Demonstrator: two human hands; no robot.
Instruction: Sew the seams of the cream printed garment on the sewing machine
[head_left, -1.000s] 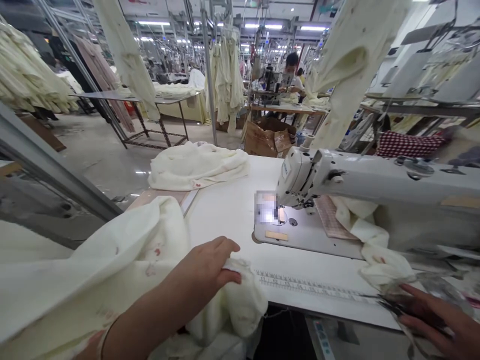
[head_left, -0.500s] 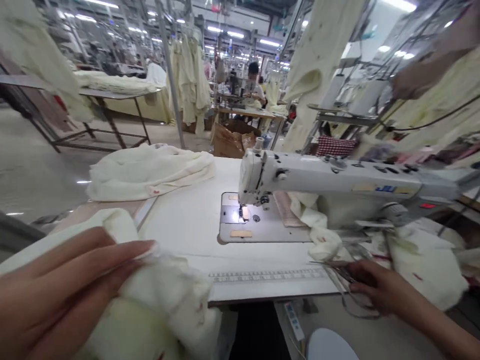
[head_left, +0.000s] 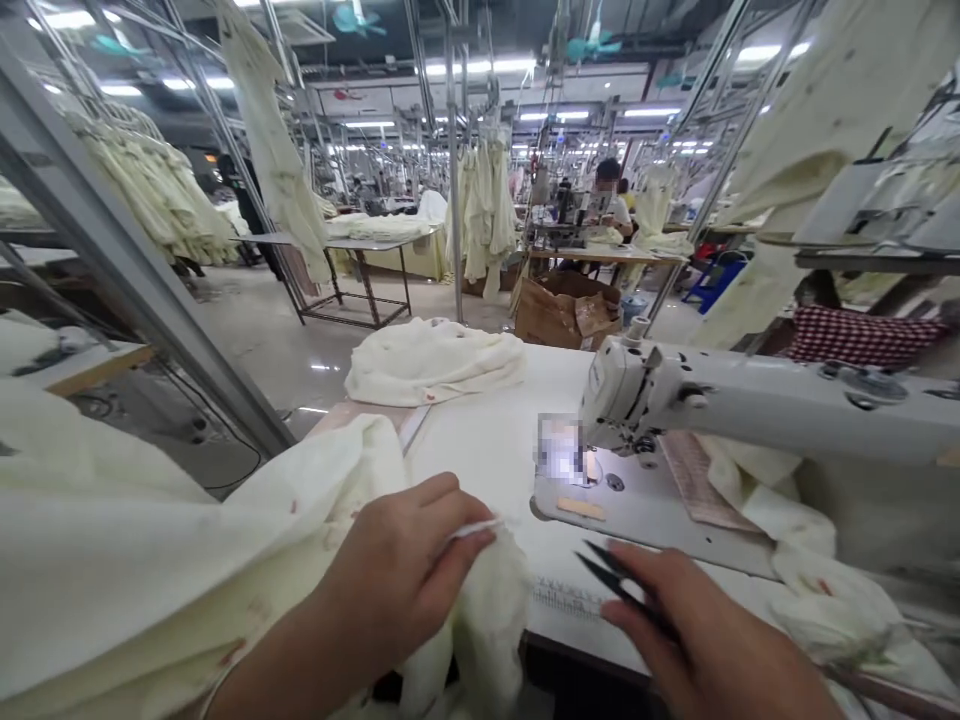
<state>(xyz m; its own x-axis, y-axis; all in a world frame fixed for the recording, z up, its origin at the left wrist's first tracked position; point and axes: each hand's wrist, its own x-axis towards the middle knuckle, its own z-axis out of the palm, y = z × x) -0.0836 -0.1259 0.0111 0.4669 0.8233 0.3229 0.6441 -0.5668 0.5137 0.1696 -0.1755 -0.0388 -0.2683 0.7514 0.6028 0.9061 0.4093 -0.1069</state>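
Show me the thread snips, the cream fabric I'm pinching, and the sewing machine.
thread snips (head_left: 600, 572), head view, black blades.
cream fabric (head_left: 300, 530), head view, upper fold.
sewing machine (head_left: 750, 395), head view, arm.

The cream garment draping over the white tabletop is showing small reddish flecks, and the folded pile farther back is showing the same pale cream. The snips are looking black, the sewing machine is gleaming off-white with a grey bed, and a red-and-white checked cloth is peeking out behind it. A brown cardboard box is sitting beyond on the glossy grey floor.
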